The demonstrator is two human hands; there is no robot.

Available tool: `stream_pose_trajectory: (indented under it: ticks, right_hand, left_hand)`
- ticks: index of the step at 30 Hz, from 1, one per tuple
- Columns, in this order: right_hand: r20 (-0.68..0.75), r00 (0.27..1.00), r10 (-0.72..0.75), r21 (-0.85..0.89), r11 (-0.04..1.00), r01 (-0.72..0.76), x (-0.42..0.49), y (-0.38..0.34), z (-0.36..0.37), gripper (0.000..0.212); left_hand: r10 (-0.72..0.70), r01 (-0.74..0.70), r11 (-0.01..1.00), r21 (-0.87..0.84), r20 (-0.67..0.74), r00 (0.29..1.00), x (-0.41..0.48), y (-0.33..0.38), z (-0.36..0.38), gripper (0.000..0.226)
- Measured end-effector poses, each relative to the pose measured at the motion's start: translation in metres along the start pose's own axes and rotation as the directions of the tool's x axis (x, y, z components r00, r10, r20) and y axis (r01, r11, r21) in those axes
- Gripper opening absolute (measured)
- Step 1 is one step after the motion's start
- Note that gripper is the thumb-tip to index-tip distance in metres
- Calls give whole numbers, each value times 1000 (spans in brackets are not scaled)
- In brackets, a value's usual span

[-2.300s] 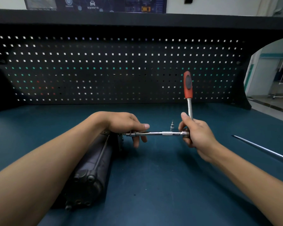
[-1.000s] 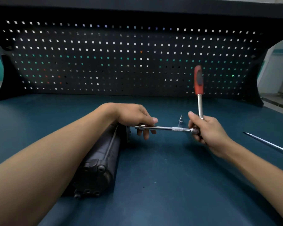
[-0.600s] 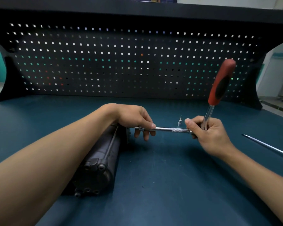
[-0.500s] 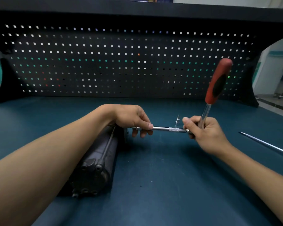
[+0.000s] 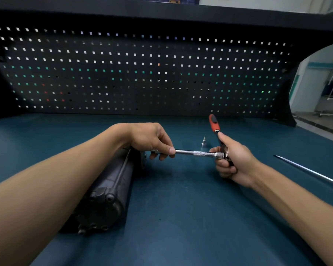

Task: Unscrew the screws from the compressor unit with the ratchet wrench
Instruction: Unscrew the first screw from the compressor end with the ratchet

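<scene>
Socket bit stands just behind the extension bar; steel rod lies well right. Forearm hides part of the compressor unit (long axis running away from me). My left hand pinches the bar, my right hand grips the ratchet wrench head; bar runs left-right, handle points away.
</scene>
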State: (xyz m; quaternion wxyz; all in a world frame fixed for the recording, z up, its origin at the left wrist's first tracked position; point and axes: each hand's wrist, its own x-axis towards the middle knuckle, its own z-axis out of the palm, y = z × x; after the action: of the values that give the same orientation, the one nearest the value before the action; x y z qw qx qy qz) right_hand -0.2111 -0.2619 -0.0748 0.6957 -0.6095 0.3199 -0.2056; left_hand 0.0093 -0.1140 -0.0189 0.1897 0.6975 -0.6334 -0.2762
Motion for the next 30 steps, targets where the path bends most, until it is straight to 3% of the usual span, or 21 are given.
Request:
stream_pose_trajectory:
  ticks: [9,21,30]
  right_hand:
    - [34,999,28,35,999,-29,1,0,0,54]
    - [29,1000,-4,13,1000,3,6,4,-3,51]
    - [28,998,-50,53,997,49,14,3,-1,52]
  left_hand:
    - [-3,4,1000,21,-3,1000,0,1,-1,16]
    - [-101,90,989,120,82,992,-1,10,4,37]
    - [-24,30,985,172,-39,999,-1,7,3,30]
